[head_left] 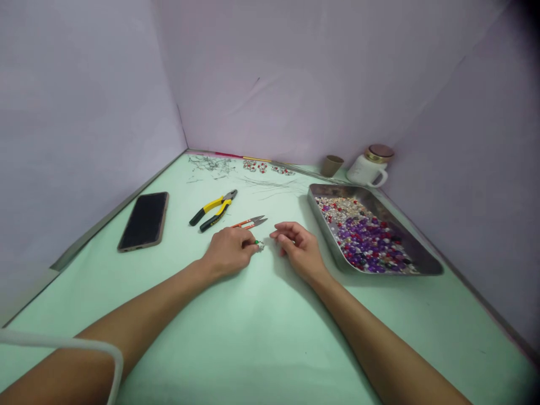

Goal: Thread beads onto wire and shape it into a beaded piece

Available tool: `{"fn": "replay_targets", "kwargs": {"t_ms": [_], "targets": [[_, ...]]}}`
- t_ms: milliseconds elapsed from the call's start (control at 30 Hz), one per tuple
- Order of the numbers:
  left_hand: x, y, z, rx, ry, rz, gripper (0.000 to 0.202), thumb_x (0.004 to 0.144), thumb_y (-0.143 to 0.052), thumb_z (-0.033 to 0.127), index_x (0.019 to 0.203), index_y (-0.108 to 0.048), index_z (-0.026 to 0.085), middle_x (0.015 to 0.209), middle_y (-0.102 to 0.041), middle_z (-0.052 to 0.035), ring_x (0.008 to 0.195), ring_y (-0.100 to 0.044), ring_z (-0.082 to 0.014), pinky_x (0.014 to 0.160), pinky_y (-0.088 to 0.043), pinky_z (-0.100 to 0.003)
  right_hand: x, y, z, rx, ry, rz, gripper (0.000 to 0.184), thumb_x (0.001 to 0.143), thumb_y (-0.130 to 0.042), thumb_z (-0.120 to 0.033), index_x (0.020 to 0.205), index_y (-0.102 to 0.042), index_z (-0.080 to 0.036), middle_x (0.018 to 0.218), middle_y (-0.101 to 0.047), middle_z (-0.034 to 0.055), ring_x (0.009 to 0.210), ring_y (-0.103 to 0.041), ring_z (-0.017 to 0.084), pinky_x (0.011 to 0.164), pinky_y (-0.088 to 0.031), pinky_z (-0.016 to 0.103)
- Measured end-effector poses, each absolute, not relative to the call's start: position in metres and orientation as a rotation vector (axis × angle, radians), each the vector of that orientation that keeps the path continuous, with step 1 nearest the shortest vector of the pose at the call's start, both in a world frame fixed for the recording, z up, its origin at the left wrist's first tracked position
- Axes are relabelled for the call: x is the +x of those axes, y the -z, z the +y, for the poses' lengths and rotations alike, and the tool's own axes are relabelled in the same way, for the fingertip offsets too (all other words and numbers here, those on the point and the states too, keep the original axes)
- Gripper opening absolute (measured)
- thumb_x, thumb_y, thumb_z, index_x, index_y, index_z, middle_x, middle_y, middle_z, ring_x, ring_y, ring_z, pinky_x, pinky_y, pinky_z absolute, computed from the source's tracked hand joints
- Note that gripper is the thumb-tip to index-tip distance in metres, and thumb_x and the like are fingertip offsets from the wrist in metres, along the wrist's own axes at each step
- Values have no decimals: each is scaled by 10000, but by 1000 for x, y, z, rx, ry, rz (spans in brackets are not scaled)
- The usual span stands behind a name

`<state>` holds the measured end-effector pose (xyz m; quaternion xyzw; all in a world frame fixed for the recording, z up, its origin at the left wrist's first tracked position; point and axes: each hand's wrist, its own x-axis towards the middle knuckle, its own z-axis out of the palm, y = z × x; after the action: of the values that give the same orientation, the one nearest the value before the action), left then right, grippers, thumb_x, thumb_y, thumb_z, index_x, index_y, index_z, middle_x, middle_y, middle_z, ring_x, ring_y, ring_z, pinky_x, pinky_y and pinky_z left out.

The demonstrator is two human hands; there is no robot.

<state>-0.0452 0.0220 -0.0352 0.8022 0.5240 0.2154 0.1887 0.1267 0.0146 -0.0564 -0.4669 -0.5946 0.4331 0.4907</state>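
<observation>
My left hand [230,248] rests low over the green tabletop, thumb and fingertips pinched on a small beaded piece [260,245] with a green bead and clear or silvery beads. Just to its right, my right hand [300,247] is held with fingers loosely curled and apart, and nothing shows between them. Orange-handled thread snips [252,221] lie right behind my left hand, which hides part of their handles. Pliers [215,211] with yellow and black grips lie farther left.
A metal tray [333,244] of mixed beads stands to the right. Behind it are a white lidded mug [366,171] and a brown cup [332,166]. A phone [144,221] lies left. Thin wires [211,165] and red-and-clear beaded pieces [255,166] lie at the back. A white cable [63,341] crosses the lower left.
</observation>
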Motion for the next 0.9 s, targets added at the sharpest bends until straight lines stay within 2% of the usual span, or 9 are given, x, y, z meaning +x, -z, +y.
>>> {"fn": "replay_targets", "kwargs": {"t_ms": [167,300,400,567,767,833,900], "targets": [[-42,38,19,2401,-615,1459,120,712,-505,256,657,-590,193,624,-586,10,598,-503,-130,526,-309,-234,122,55,8,-1147,-815,-1762,182,718,-555,-209,900,-561,-196,820,-618,35,737,-564,148,578,-446,239],[-39,40,17,2497,-623,1445,114,705,-487,215,650,-582,183,643,-589,-3,612,-513,-135,550,-335,-237,121,55,7,-1157,-558,-1968,143,713,-545,-154,840,-586,-202,793,-621,21,725,-549,148,622,-430,256],[-38,40,17,2557,-633,1448,130,700,-477,212,617,-569,176,628,-581,-6,588,-505,-131,539,-331,-237,122,55,8,-1162,-493,-2010,152,708,-530,-123,831,-573,-201,766,-616,14,706,-542,145,622,-420,252],[-38,40,17,2596,-645,1441,132,684,-476,217,567,-523,179,565,-552,16,531,-473,-117,495,-290,-233,123,52,8,-1194,-596,-2001,140,697,-514,-102,796,-529,-200,714,-576,-8,650,-526,121,589,-408,224],[-42,38,21,2562,-609,1359,117,692,-481,214,598,-540,180,551,-544,18,541,-463,-119,499,-279,-236,124,52,8,-1190,-737,-1906,104,687,-534,-130,766,-538,-198,673,-567,-21,605,-517,108,573,-411,222],[-44,36,23,2473,-649,1266,106,703,-483,216,659,-570,175,590,-554,13,542,-455,-109,519,-305,-233,124,53,10,-1187,-824,-1797,85,677,-557,-155,753,-561,-192,677,-582,-11,621,-532,117,587,-427,234],[-45,34,24,2284,-712,1164,149,719,-488,235,811,-586,170,683,-573,7,518,-438,-86,526,-332,-221,124,54,12,-1175,-998,-1580,100,654,-592,-187,752,-573,-181,665,-589,-3,609,-541,121,576,-447,245]]}}
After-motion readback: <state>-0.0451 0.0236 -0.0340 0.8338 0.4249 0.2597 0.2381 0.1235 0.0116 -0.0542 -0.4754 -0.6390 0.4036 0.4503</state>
